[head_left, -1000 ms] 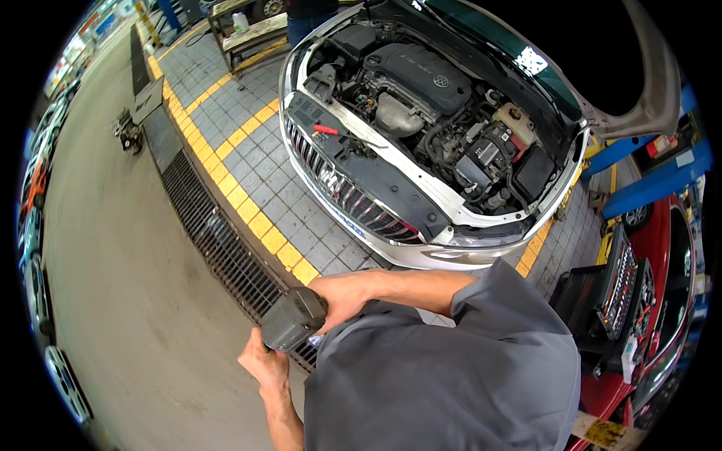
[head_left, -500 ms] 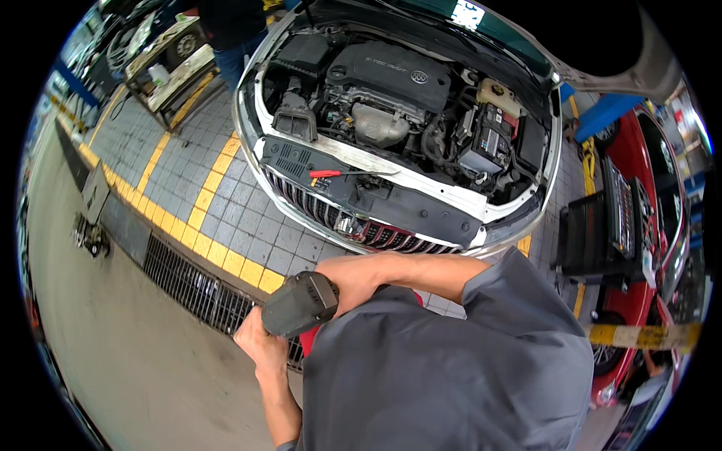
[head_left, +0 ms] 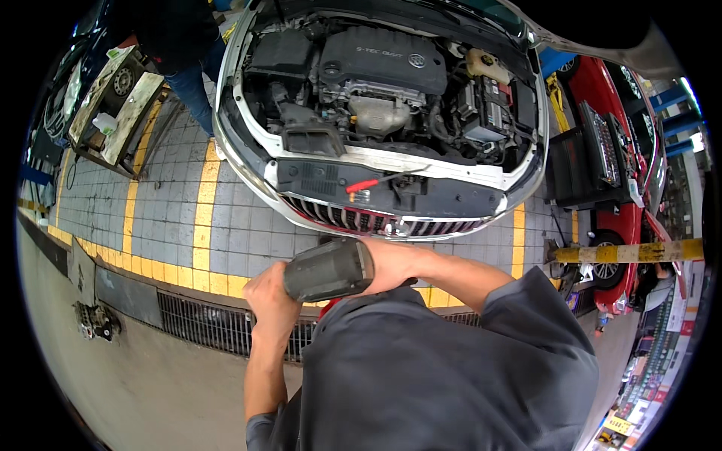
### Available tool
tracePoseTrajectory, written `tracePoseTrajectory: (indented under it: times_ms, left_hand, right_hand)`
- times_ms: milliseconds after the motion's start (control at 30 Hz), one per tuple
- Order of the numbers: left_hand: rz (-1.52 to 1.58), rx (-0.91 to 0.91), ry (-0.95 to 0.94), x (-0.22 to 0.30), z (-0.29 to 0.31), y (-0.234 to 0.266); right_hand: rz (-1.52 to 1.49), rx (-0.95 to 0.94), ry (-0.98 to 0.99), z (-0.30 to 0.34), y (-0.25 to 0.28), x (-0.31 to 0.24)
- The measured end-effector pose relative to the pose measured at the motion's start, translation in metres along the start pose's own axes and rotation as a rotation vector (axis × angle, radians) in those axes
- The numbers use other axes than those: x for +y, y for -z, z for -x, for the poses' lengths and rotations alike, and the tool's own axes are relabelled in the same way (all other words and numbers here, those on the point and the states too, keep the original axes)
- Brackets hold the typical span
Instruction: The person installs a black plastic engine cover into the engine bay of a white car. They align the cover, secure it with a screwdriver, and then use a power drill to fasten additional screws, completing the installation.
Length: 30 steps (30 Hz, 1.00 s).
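In front of my chest I hold a dark, blocky power tool (head_left: 328, 272), its thick end, which looks like a battery pack, turned up toward me. My left hand (head_left: 271, 299) is closed against its left side. From the right, my right hand (head_left: 391, 263) grips it, the fingers hidden behind the tool. A bit of red shows beneath it. Beyond my hands stands a white car with its hood raised and its engine (head_left: 383, 71) exposed. A red-handled screwdriver (head_left: 362, 186) lies on the black panel (head_left: 451, 197) above the grille (head_left: 376, 224).
At left, a person (head_left: 180, 60) stands beside a worn workbench (head_left: 120, 113). To the right are a black tool cart (head_left: 583, 169), a red car (head_left: 602, 98) and a yellow-black striped bar (head_left: 632, 252). A floor grate (head_left: 218, 319) crosses below me; a metal part (head_left: 98, 322) lies further left.
My view has turned, so the car now stands more squarely before me. Both hands and the tool appear higher and further right, the tool lying more level. The grip looks the same.
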<state>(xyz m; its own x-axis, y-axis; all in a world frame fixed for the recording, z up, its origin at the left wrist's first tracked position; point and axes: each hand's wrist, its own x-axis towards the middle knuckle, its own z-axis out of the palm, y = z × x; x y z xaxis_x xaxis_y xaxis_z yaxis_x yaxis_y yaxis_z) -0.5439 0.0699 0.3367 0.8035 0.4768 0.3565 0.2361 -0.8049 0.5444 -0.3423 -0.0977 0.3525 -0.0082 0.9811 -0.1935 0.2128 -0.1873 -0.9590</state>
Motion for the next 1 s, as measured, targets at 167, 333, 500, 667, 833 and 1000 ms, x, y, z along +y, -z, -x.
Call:
tracePoseTrajectory:
  times_ms: [167, 333, 500, 667, 833, 1000]
  left_hand:
    - [0.04, -0.023, -0.197, -0.064, -0.093, -0.01]
    - [0.104, -0.071, -0.256, -0.115, -0.182, -0.011]
    - [0.086, -0.081, -0.303, -0.171, -0.262, -0.018]
    - [0.208, -0.066, -0.348, -0.209, -0.346, -0.046]
    - [0.288, -0.105, -0.283, -0.265, -0.43, -0.076]
    - [0.553, -0.076, 0.04, -0.329, -0.503, -0.097]
  right_hand:
    - [-0.012, 0.176, 0.162, -0.068, 0.027, 0.021]
    - [-0.082, 0.261, 0.016, -0.135, 0.073, 0.013]
    - [-0.093, 0.358, 0.026, -0.203, 0.117, -0.007]
    - [-0.221, 0.541, -0.105, -0.261, 0.147, -0.014]
    - [-0.335, 0.733, -0.359, -0.348, 0.188, -0.025]
    - [-0.495, 0.898, -0.305, -0.448, 0.239, -0.014]
